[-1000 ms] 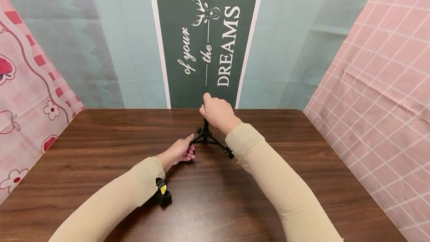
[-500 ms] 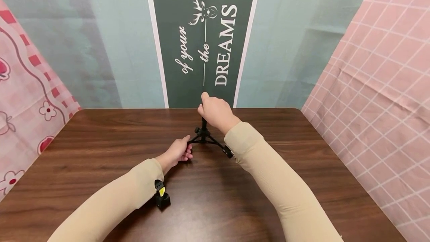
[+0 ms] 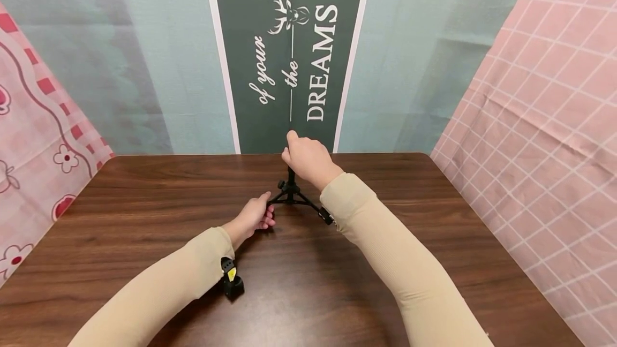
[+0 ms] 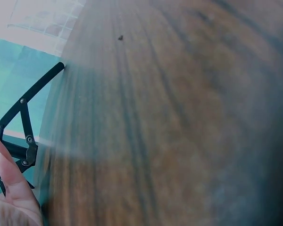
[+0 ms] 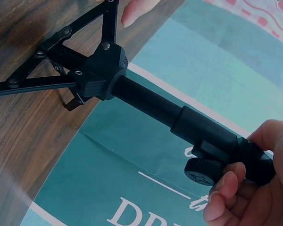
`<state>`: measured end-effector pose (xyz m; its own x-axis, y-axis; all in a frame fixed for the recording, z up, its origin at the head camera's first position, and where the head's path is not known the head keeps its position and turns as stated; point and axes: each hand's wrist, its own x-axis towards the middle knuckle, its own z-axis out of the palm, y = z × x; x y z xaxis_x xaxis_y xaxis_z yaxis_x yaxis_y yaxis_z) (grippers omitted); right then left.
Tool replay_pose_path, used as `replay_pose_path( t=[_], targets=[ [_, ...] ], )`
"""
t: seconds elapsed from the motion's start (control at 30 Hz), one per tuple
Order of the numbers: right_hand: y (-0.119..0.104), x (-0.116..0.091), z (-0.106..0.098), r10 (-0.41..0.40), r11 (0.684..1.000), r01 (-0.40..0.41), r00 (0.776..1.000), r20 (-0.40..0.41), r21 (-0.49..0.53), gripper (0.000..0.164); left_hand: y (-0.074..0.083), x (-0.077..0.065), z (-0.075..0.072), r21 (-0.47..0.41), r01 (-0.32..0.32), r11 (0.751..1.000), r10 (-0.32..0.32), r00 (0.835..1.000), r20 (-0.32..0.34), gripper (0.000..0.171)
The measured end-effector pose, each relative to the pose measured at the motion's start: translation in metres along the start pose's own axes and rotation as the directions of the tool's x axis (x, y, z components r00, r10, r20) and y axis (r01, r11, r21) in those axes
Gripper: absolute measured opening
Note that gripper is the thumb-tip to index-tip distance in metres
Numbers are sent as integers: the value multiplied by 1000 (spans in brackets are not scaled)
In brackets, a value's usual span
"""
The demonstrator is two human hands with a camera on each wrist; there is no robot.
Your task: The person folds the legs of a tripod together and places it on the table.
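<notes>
A small black tripod stand (image 3: 290,189) stands with its legs spread near the far edge of the table. My right hand (image 3: 310,159) grips its upright pole near the top. In the right wrist view, a round ribbed knob (image 5: 202,172) sticks out of the pole's collar, touching or very close to my curled fingers. Lower down, my left hand (image 3: 253,218) holds the end of the left leg, thumb on top. The left wrist view catches hinged leg struts (image 4: 26,117) beside my left thumb. My right hand hides the pole's top in the head view.
The brown wood-grain table (image 3: 308,293) fills the lower view. Behind it hangs a green-blue cloth (image 3: 299,138) with white lettering. Pink patterned cloths flank both sides, a checked one (image 3: 540,122) at right. A black wrist camera (image 3: 233,283) hangs below my left sleeve.
Both hands keep their hold on the tripod stand. The whole head view has shifted slightly, so everything appears a little further left and higher.
</notes>
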<state>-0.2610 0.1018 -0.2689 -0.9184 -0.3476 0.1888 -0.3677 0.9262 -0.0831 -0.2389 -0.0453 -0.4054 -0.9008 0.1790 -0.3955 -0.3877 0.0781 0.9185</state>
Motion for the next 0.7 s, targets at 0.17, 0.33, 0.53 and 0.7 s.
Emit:
replay_pose_path(
  t=[0.17,0.33,0.53,0.7],
  targets=[
    [0,0,-1,-4,1000,4,1000,2,-3,18,0,-1,2,-10,-4,1000,4,1000,-1,47],
    [0,0,-1,1,1000,-1,1000,16,6,18,-1,0,2,-15,-4,1000,4,1000,-7,47],
    [-1,1,-1,8,1000,-8,1000,21,3,17,-2,1,1,-22,-2,1000,2,1000,-9,47],
    [-2,0,-2,8,1000,-9,1000,19,9,17,-1,0,1,-24,-8,1000,8,1000,-10,46]
  ],
)
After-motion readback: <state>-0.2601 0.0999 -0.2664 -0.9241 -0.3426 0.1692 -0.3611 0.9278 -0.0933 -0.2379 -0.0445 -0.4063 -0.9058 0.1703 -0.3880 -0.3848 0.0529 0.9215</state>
